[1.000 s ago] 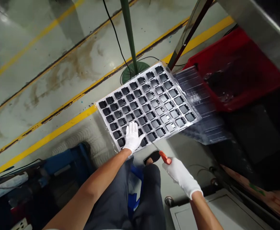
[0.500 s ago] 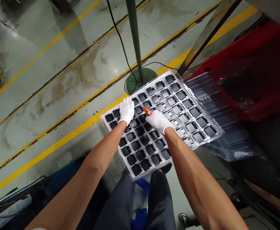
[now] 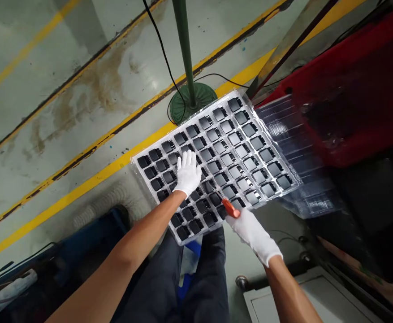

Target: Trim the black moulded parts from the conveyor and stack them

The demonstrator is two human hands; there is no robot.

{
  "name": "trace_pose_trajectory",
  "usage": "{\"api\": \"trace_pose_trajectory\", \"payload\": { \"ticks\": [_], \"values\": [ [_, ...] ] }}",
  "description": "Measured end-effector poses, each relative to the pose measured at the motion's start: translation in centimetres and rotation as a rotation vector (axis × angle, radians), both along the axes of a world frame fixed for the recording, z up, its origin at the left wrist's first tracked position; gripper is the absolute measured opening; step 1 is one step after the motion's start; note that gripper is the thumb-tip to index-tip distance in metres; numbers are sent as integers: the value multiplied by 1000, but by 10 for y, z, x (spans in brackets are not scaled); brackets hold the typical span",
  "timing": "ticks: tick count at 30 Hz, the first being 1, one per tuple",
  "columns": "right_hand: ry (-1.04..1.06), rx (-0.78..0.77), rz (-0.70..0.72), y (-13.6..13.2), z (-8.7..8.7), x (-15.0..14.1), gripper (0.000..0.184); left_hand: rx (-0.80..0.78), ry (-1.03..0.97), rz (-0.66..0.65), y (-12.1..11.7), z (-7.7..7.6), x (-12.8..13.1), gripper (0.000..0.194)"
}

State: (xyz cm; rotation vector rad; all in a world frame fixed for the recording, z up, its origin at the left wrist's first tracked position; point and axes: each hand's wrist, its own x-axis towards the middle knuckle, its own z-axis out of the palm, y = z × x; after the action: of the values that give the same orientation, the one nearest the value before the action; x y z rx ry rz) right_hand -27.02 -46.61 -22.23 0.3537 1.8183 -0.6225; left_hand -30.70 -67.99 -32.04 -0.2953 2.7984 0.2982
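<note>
My left hand [image 3: 188, 172], in a white glove, lies flat with fingers stretched out over the middle of a clear plastic tray [image 3: 296, 183]. Rows of small, dark, squarish parts [image 3: 249, 129] sit in the tray's pockets. At the tray's near edge, my gloved right hand [image 3: 250, 231] is closed around an orange-handled tool [image 3: 231, 208]. A thin shaft points from its handle up and left over the parts, but its tip is too blurred to show the exact kind. The left palm hides some of the pockets.
Beyond the tray stands a green pole on a round base [image 3: 193, 99], with a black cable [image 3: 164, 51] beside it. More clear trays [image 3: 283, 128] lie to the right, by a red container [image 3: 344, 98]. A white cabinet [image 3: 304, 298] is at lower right.
My left hand has shifted right and nearer, onto the tray's middle. My right hand has drawn back toward the tray's near edge with the orange-handled tool. The camera view has moved slightly.
</note>
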Motion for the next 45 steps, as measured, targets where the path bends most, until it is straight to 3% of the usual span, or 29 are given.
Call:
{"api": "trace_pose_trajectory", "payload": {
  "ticks": [2, 6, 9, 11, 15, 20, 23, 26, 30, 34, 39, 45],
  "values": [
    [-35, -2, -14, 28, 1, 27, 8, -8, -17, 5, 19, 1, 18, 66],
    [-84, 60, 87, 72, 9, 61, 9, -14, -80, -10, 53, 3, 57, 68],
    [-114, 75, 146, 90, 17, 60, 8, -16, -100, -22, 67, 6, 74, 67],
    [-111, 46, 112, 93, 19, 45, 7, -15, -86, -6, 67, 8, 70, 64],
    [-32, -29, 18, 68, 12, -26, 19, -30, 36, 126, 40, 11, 18, 56],
    [141, -134, 16, -1, 0, -136, 28, -13, 124, 202, -6, 12, -78, 53],
    [193, -123, 109, -23, 2, -156, 29, -74, 176, 258, -8, 14, -87, 54],
    [115, -75, 202, -17, 8, -125, 25, -133, 155, 262, 15, 12, -49, 58],
    [-34, 5, 197, 16, 8, -46, 19, -135, 7, 254, 47, -2, 8, 60],
    [-106, 19, 157, 38, 7, 3, 15, -122, -2, 292, 54, -12, 18, 61],
    [-84, 24, 117, 37, 6, 11, 15, -126, -5, 296, 54, -12, 13, 62],
    [-18, -2, 81, 11, 1, -17, 17, -71, 35, 312, 44, -7, 8, 58]
  ]
}}
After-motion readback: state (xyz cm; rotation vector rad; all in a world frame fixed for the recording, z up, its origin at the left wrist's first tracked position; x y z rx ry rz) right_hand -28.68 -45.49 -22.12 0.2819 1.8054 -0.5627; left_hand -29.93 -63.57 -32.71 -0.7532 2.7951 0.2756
